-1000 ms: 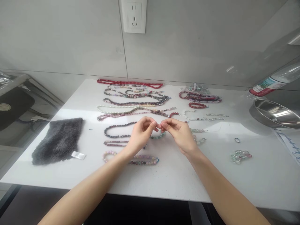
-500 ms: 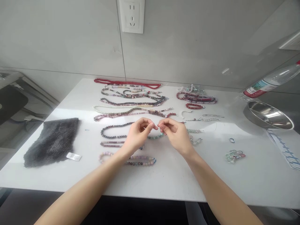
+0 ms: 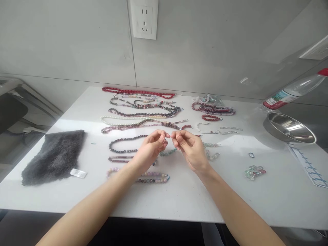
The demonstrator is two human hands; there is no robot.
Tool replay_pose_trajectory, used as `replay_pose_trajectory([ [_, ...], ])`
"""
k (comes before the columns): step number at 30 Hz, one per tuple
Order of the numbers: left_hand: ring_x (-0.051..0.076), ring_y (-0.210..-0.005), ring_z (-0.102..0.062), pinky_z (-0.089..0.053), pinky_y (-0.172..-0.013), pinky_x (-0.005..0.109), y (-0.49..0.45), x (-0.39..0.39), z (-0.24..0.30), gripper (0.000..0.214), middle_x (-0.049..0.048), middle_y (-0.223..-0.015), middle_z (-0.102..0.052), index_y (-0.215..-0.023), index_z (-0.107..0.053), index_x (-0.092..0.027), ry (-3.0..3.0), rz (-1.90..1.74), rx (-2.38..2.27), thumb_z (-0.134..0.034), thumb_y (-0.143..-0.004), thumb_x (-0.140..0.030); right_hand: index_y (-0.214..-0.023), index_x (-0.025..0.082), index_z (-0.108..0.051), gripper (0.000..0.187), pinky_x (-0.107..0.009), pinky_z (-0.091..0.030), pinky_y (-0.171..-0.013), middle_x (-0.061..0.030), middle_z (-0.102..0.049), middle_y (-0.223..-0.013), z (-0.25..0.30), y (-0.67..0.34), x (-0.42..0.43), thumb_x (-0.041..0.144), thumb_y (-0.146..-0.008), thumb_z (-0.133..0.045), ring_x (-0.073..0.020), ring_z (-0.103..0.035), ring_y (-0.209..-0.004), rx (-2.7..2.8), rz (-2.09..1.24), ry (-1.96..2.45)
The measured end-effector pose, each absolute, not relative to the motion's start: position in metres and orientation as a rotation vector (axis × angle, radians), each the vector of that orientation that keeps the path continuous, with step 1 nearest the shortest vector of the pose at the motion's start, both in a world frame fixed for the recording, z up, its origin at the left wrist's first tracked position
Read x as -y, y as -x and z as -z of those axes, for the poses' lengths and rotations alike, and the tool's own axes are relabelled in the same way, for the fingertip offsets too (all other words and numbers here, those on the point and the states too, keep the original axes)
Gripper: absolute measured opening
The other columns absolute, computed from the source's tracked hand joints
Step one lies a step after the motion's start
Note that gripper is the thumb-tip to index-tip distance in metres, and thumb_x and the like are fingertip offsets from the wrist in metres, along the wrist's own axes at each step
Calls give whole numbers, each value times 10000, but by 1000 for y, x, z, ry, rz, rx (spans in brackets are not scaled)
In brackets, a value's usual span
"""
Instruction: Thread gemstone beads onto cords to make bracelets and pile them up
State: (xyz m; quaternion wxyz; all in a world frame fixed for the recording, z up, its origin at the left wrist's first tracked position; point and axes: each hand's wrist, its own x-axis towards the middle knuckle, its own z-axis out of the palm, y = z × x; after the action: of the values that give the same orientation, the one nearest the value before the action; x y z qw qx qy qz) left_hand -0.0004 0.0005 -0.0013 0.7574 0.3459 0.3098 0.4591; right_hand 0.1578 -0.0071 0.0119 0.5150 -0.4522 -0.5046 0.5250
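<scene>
Over the middle of the white table, my left hand (image 3: 149, 147) and my right hand (image 3: 191, 149) meet almost tip to tip. Both have thumb and forefinger pinched together. Anything between the fingertips is too small to make out. Behind and below them lies a string of green beads (image 3: 167, 152), partly covered by the hands. A dark bead necklace (image 3: 120, 139) curves out beside my left hand. Purple tube beads (image 3: 119, 158) and a lilac bead string (image 3: 156, 179) run partly under my left forearm. Pale clear beads (image 3: 212, 156) rest beside my right hand.
Rows of necklaces, including red beads (image 3: 133, 91) and white pearls (image 3: 112, 122), line the back. A dark furry cloth (image 3: 55, 155) lies left. At right are a metal bowl (image 3: 287, 136), a plastic bottle (image 3: 284, 97) and a clear bead bracelet (image 3: 254, 172).
The fingertips have shifted slightly left and up in the picture, and the fingers of my right hand have curled a little differently. The view has moved slightly; the laid-out beads have stayed put.
</scene>
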Motion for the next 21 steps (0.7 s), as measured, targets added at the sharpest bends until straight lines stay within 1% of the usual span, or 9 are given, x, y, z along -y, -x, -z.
replay_pose_trajectory([
  [2,78,-693,-471,-430,-648,194,-1,-1,2,117,18,-985,-543,-822,-561,-201,-654,-983,-624,-663,-831,-258,-744,194,-604,272,-274,-415,-545,-45,-611,-844,-11,-154,8,439,-824,-690,-113,-469,-606,1174,-1282,1064],
  [4,71,-668,-453,-423,-625,184,-1,-2,4,121,12,-946,-534,-806,-558,-196,-591,-974,-592,-679,-806,-208,-746,197,-604,273,-273,-411,-534,-39,-604,-807,-10,-152,8,444,-819,-696,-121,-483,-613,1170,-1303,1046],
  [8,66,-655,-445,-422,-626,175,-2,-2,5,111,10,-911,-527,-829,-561,-190,-581,-971,-566,-668,-829,-222,-749,190,-599,234,-277,-415,-548,-12,-564,-712,-10,-151,7,386,-853,-675,-112,-477,-583,1205,-1309,1002],
  [12,85,-678,-471,-430,-669,196,-1,-1,5,141,2,-829,-533,-846,-546,-192,-781,-993,-631,-635,-868,-300,-750,182,-589,173,-273,-421,-540,-9,-567,-718,-9,-156,5,273,-895,-612,-108,-497,-567,1344,-1240,999],
  [15,97,-706,-503,-428,-688,213,0,-1,5,170,3,-813,-565,-870,-533,-192,-968,-1010,-749,-581,-904,-352,-773,189,-581,157,-276,-431,-568,-2,-567,-706,-8,-160,5,217,-923,-545,-118,-507,-589,1507,-1174,1050],
  [17,103,-700,-519,-423,-682,221,0,-2,6,157,-3,-772,-570,-866,-523,-191,-1090,-1022,-824,-555,-916,-336,-791,196,-570,156,-274,-430,-587,-4,-580,-724,-8,-163,6,197,-934,-509,-120,-499,-609,1602,-1156,1066],
  [21,116,-677,-532,-420,-672,238,-1,-3,9,75,-21,-681,-549,-852,-514,-193,-1309,-1025,-926,-518,-910,-241,-788,203,-549,165,-266,-420,-609,2,-577,-726,-10,-167,6,149,-925,-474,-121,-480,-623,1753,-1076,1138],
])
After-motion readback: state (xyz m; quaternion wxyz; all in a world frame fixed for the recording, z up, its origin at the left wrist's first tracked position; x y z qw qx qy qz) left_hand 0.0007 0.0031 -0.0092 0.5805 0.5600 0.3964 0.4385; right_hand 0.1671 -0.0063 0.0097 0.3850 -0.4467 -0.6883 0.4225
